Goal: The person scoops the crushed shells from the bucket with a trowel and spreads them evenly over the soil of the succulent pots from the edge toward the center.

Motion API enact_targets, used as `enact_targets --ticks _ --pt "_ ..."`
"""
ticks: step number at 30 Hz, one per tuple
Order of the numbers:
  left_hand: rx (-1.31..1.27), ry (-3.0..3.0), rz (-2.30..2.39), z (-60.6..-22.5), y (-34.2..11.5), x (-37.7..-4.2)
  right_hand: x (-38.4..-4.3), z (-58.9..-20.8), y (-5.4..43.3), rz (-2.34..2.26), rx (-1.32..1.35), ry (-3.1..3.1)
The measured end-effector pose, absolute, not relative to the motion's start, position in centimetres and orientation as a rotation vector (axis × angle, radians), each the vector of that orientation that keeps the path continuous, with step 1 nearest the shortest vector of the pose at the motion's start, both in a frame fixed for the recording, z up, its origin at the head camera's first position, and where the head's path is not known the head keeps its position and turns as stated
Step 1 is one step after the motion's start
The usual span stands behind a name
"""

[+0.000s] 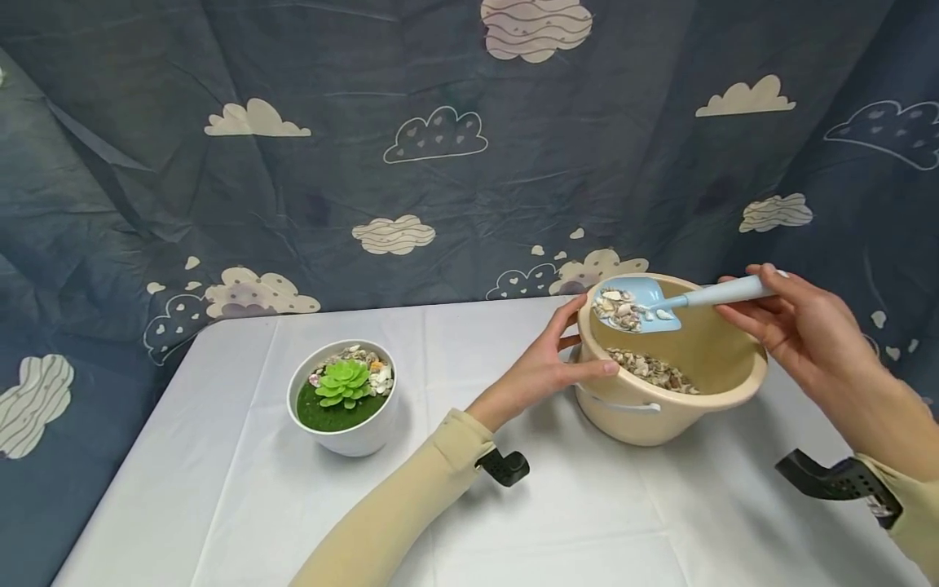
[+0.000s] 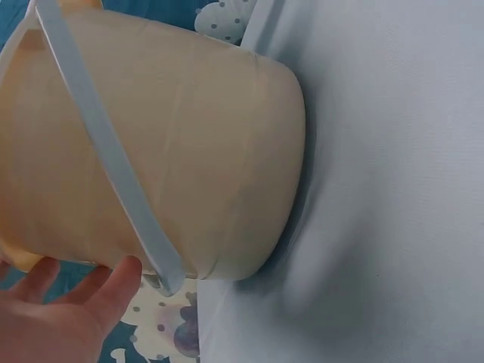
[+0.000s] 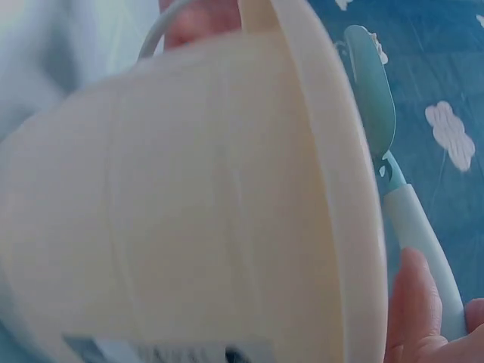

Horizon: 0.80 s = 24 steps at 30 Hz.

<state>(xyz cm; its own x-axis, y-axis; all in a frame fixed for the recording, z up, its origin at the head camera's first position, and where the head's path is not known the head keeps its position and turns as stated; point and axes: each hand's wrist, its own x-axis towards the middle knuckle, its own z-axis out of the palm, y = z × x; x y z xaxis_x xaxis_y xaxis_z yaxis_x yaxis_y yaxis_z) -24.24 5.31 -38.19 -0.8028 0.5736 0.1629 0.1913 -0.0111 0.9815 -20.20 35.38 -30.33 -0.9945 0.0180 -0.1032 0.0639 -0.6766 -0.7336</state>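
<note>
My right hand holds a small shovel by its white handle, raised over the bucket. Its light blue blade carries a small heap of shells or pebbles. Below it stands a cream plastic bucket with more pieces at the bottom. My left hand grips the bucket's left side below the rim, thumb at the front and fingers farther back. In the left wrist view, fingertips touch the bucket wall near its pale carrying handle. The right wrist view shows the shovel's handle beside the rim.
To the left, a white pot holds a green succulent, green ground cover and small stones. A white cloth covers the table. Behind it hangs a dark blue curtain with cloud prints.
</note>
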Motion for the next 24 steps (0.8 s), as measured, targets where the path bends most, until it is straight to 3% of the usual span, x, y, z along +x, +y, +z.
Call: enact_targets --ticks 24 --pt "0.755 2.191 1.801 -38.2 1.1 -22.7 -20.2 -29.7 28.4 -2.809 -0.078 1.282"
